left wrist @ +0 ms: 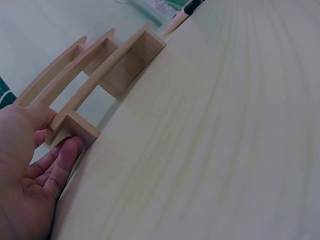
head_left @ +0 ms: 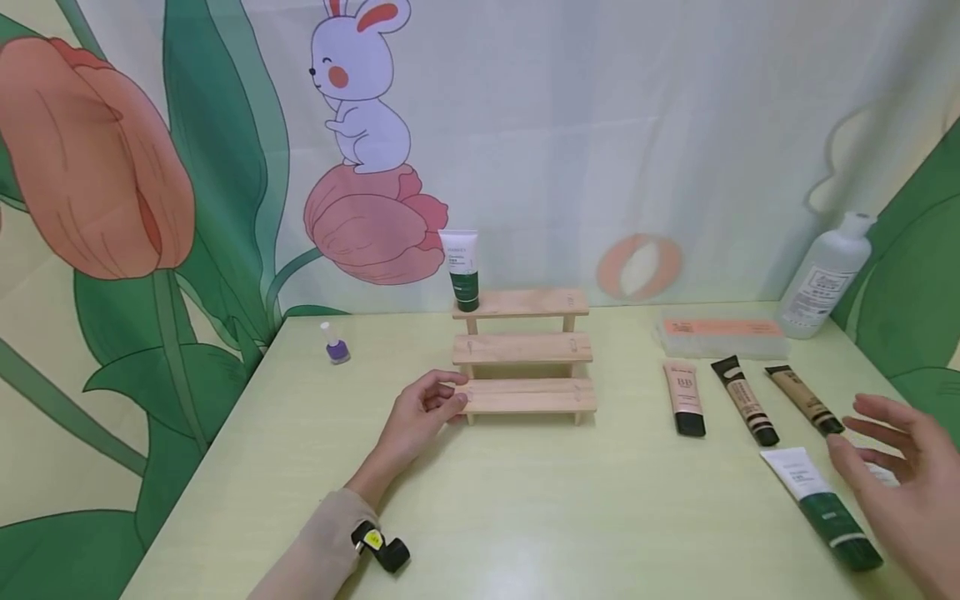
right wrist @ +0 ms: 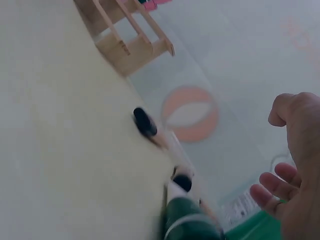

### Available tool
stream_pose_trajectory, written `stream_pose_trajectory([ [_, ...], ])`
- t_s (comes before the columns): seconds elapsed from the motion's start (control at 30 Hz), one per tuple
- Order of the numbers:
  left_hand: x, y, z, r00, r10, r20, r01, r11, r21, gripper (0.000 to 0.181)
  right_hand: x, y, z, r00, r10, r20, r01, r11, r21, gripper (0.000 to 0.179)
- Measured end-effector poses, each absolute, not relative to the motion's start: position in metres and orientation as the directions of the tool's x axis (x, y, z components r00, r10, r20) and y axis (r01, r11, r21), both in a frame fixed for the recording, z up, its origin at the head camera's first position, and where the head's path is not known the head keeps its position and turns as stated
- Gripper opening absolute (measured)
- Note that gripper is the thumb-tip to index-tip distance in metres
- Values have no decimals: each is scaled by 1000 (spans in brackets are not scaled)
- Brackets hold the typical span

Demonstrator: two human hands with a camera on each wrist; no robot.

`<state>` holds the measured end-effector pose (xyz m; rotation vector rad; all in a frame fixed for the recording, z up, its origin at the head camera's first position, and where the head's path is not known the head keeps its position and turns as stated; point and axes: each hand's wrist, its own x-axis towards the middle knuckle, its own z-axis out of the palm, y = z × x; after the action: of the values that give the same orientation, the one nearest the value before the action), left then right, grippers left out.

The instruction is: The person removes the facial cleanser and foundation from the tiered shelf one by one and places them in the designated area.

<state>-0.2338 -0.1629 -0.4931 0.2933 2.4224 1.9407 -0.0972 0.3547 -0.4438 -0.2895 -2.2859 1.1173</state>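
A three-step wooden display stand [head_left: 525,398] stands mid-table. My left hand [head_left: 423,412] pinches the left end of its lowest step; in the left wrist view the thumb lies on top and fingers [left wrist: 65,160] curl beneath. On the top step a green-and-white tube [head_left: 463,271] stands upright on its cap. My right hand [head_left: 903,475] hovers at the right with fingers apart and relaxed, holding nothing. Beside it lies a larger green-and-white tube [head_left: 828,508]. A gold tube [head_left: 804,398] with a black cap lies just past its fingertips. Something whitish behind the right hand is mostly hidden.
A pink BB cream tube [head_left: 684,398] and a brown-and-beige tube [head_left: 745,400] lie on the right. Behind them are a clear plastic case [head_left: 723,346] and a white bottle [head_left: 825,275]. A purple nail polish bottle [head_left: 336,346] stands at the back left.
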Motion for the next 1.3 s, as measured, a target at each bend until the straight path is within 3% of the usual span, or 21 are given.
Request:
stream_pose_trajectory([
  [0.27, -234, -164, -494, -981, 164, 100, 134, 215, 967, 26, -142, 326, -405, -877, 207, 433, -277, 517, -810, 69],
  [0.63, -234, -163, -493, -979, 174, 107, 143, 211, 967, 27, -213, 263, -366, -847, 31, 530, -501, 285, -817, 71],
  [0.9, -235, -165, -497, -980, 167, 104, 140, 219, 966, 26, -260, 203, -362, -842, -64, 536, -540, 72, -839, 66],
  [1.3, -235, -166, -496, -980, 172, 104, 142, 225, 964, 25, -308, 123, -361, -834, -115, 539, -542, -5, -840, 62],
])
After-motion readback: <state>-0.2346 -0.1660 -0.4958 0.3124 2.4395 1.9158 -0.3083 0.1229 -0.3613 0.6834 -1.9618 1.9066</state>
